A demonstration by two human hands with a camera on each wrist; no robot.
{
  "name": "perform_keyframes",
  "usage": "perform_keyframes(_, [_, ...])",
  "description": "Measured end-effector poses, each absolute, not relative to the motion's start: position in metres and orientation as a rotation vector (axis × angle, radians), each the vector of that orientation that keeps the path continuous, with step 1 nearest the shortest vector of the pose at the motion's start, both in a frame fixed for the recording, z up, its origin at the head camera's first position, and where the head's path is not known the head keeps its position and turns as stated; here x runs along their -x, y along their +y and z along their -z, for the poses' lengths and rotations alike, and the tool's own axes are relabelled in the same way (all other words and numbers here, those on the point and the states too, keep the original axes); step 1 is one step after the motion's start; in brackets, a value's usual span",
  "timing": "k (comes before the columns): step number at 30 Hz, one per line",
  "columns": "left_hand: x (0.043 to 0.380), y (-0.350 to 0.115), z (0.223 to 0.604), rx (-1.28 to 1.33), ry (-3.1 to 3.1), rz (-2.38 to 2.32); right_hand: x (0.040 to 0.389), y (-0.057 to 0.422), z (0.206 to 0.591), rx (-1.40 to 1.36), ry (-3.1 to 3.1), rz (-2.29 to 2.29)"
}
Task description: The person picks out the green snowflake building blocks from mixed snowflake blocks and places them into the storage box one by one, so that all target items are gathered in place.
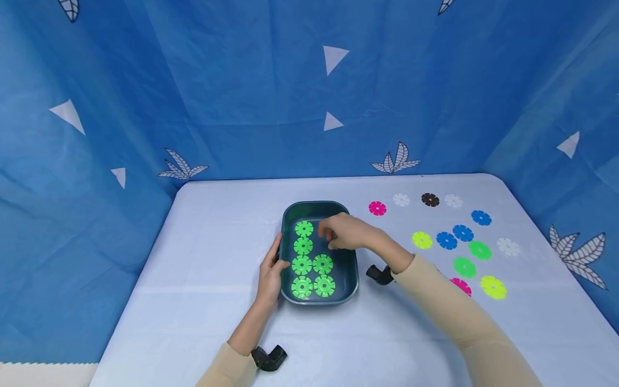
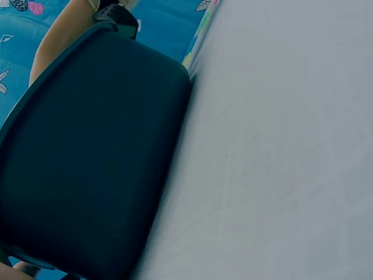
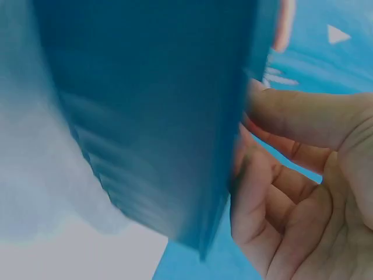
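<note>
Gripping the tray by its left wall with the left hand, hooking the thumb over the rim, beside six green discs in two columns inside. Bending the fingers of the right hand down over the tray's far right part, being unable to tell of any disc pinched there. Seeing loose discs on the table farther right.

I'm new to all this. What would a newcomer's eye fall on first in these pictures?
Probably the six green discs, lined up in two columns inside the dark tray near the middle of the table. The left hand grips the tray's left side, while the fingers of the right hand bend down over it. Next come the scattered discs to the right, in pink, yellow, blue, green, white and brown.
</note>
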State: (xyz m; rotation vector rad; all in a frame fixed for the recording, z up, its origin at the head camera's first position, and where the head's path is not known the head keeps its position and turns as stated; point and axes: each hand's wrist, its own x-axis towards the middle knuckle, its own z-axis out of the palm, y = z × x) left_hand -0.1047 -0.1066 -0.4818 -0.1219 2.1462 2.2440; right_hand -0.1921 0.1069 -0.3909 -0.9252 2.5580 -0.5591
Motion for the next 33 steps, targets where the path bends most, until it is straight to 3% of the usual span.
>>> perform_keyframes(9, [0.106, -0.106, 0.482, 0.133, 2.153, -2.242, 0.172, 0.171, 0.387, 0.767, 2.577, 0.973])
perform_keyframes(17, [0.106, -0.107, 0.481, 0.136, 2.149, -2.241, 0.148, 0.257, 0.397, 0.381, 2.605, 1.118])
perform_keyframes(26, [0.108, -0.107, 0.482, 0.122, 2.125, -2.255, 0.124, 0.350, 0.408, 0.067, 2.761, 0.977])
perform_keyframes(33, [0.107, -0.107, 0.481, 0.129, 2.133, -2.246, 0.110, 0.393, 0.426, -0.013, 2.727, 0.950])
